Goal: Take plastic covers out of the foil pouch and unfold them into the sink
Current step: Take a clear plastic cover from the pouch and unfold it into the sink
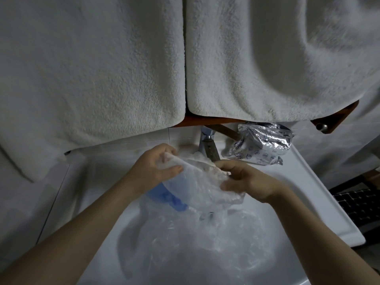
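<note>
A crinkled clear plastic cover (197,186) with a blue elastic edge hangs above the white sink (320,204). My left hand (156,167) pinches its upper left rim between thumb and fingers. My right hand (246,179) grips its right side with curled fingers. Under it, several unfolded clear covers (205,243) lie spread in the sink bowl. The silver foil pouch (261,145) lies crumpled on the sink's back right ledge, beside the tap.
A chrome tap (207,145) stands at the back of the sink, just behind the held cover. Two thick white towels (92,68) hang overhead from a brown wooden shelf (337,118). A dark mat (362,206) lies on the floor to the right.
</note>
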The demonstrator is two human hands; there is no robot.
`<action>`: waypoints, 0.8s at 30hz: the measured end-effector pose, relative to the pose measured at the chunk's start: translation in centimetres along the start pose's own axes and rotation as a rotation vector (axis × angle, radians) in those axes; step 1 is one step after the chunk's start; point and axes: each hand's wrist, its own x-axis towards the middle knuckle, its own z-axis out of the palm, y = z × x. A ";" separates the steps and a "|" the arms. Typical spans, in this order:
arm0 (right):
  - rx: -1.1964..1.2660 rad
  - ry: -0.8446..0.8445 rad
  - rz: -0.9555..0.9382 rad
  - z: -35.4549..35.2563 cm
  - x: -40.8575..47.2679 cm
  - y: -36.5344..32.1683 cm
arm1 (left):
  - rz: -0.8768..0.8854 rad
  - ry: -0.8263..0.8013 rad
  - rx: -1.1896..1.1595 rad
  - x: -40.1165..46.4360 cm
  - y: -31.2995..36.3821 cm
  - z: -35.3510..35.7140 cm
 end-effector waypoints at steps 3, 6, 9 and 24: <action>-0.623 0.185 -0.009 0.3 0.6 -0.7 | 0.013 0.090 0.181 0.4 0.9 -0.1; -0.888 0.441 0.006 0.5 1.0 -1.4 | 0.071 0.104 0.246 0.5 0.9 0.0; -0.675 0.529 -0.005 0.7 1.0 -2.2 | 0.063 0.197 0.343 1.0 -0.3 0.4; 0.822 0.328 0.040 0.3 1.1 -0.8 | -0.406 0.079 -1.065 1.5 -2.1 0.1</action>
